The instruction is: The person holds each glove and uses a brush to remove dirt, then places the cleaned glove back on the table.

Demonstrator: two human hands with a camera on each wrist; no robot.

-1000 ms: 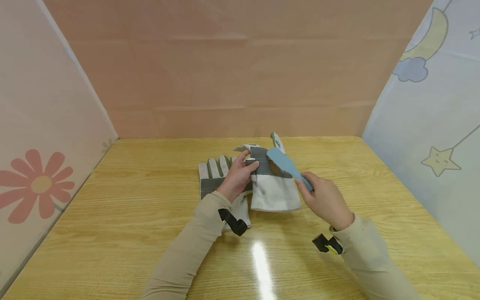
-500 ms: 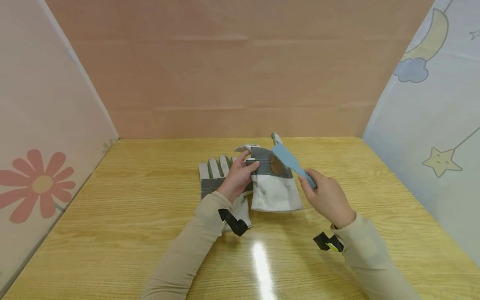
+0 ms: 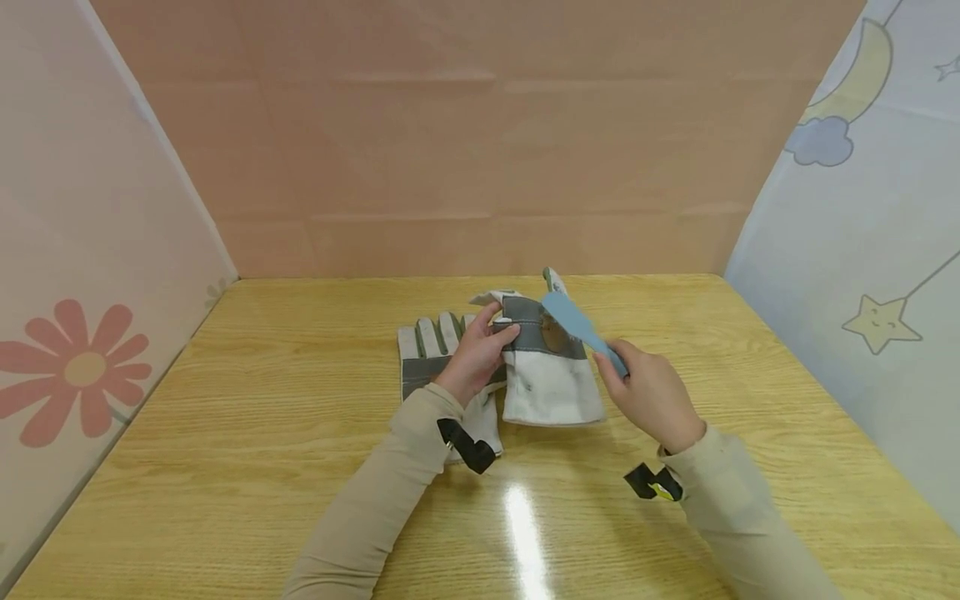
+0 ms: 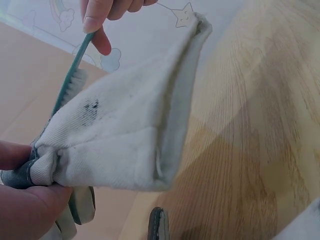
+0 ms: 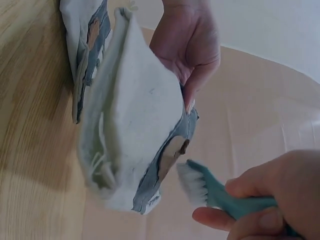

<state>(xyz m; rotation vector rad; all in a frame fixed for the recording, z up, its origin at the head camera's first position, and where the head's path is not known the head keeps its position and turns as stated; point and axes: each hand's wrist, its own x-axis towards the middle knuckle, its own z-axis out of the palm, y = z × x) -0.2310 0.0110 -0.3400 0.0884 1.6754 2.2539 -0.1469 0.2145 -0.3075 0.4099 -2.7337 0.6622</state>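
Observation:
My left hand (image 3: pixel 474 360) pinches a white and grey work glove (image 3: pixel 551 390) at its grey band, thumb on top. The glove is lifted off the table, its open cuff facing me. A brown patch (image 3: pixel 553 335) sits on the grey band, and dark specks mark the white cuff in the left wrist view. In my right hand (image 3: pixel 656 398) is the handle of a blue brush (image 3: pixel 573 322). Its white bristles (image 5: pixel 191 184) face the patch, close to the band in the right wrist view. A second work glove (image 3: pixel 422 342) lies on the table, partly hidden by my left hand and sleeve.
The wooden table (image 3: pixel 262 467) meets a pinkish back panel (image 3: pixel 480 167). White side panels with printed pictures stand left and right. A bright light reflection crosses the table front. Black wrist mounts (image 3: pixel 467 446) sit on both sleeves.
The brush shifted right, uncovering the brown patch, then came slightly back left. The left hand and the glove it holds stay nearly in place.

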